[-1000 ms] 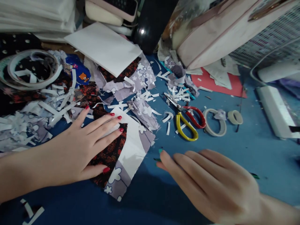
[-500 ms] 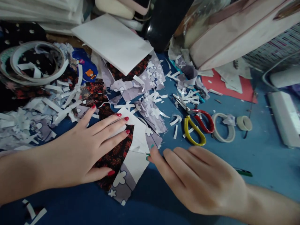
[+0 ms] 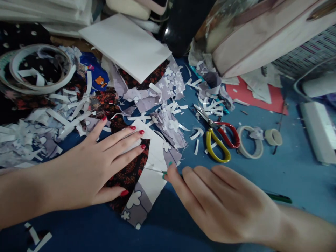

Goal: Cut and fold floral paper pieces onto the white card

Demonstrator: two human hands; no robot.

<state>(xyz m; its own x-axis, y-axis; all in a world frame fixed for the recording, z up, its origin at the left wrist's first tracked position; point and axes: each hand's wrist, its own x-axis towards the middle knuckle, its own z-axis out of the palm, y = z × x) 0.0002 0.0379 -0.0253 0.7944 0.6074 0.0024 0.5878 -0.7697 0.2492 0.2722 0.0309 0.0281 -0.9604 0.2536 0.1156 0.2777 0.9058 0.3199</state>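
My left hand (image 3: 86, 171) lies flat with fingers spread on a dark red-flowered fabric piece (image 3: 128, 175), which sits on a white-backed purple floral piece (image 3: 148, 185) on the blue table. My right hand (image 3: 225, 206) comes in from the right, its fingers pressed together along a thin green tool (image 3: 279, 198) whose end sticks out behind the hand. The tool's fine point touches the white backing just left of my fingertips.
Red-and-yellow scissors (image 3: 219, 140) lie just beyond my right hand, with two tape rolls (image 3: 249, 147) to their right. Paper strips and fabric scraps (image 3: 65, 115) pile up at the left. A white sheet (image 3: 126, 45), red paper (image 3: 252, 96) and a pink case (image 3: 257, 38) sit at the back.
My right hand has slid left across the table until the tool's point reached the white backing. My left hand has stayed pressed on the fabric.
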